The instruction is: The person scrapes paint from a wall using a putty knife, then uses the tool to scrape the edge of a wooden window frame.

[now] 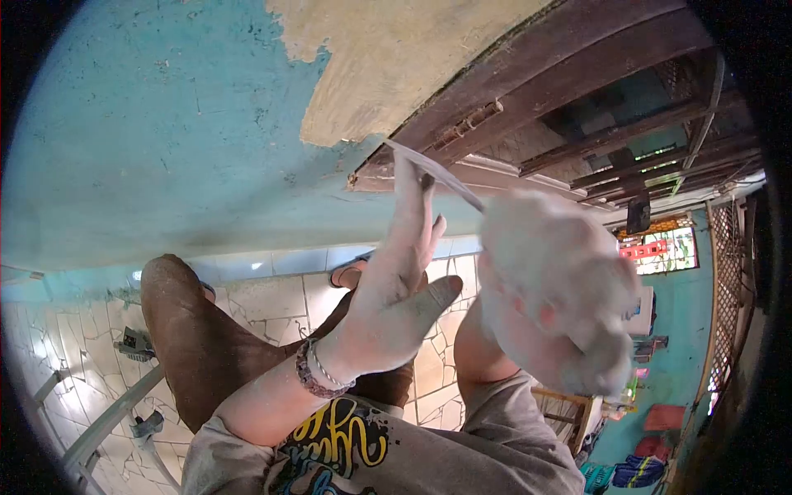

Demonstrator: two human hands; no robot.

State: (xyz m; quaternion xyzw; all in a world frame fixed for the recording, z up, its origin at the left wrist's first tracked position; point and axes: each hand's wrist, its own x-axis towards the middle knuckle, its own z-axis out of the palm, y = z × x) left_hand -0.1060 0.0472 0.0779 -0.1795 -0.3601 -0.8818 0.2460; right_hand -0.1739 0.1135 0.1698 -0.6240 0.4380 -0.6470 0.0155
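My right hand (557, 289), coated in whitish dust and blurred, is closed around the end of a thin flat blade-like tool (441, 175). Its handle is hidden in the fist. The tool's far tip reaches the lower edge of a beige patch (355, 99) on the blue wall (181, 124), beside the corner of a dark wooden frame (487, 115). My left hand (404, 289), also whitish, wears bracelets at the wrist. Its fingers stretch toward the wall with the thumb apart, and the fingertips are at the blade near its tip.
A rusty hinge (469, 125) sits on the wooden frame. Below are my bent knees over a tiled floor (437, 371). Metal bars (107, 425) run at the lower left. At the right stand a lattice screen (726, 280), a bright window (664, 250) and a red chair (664, 418).
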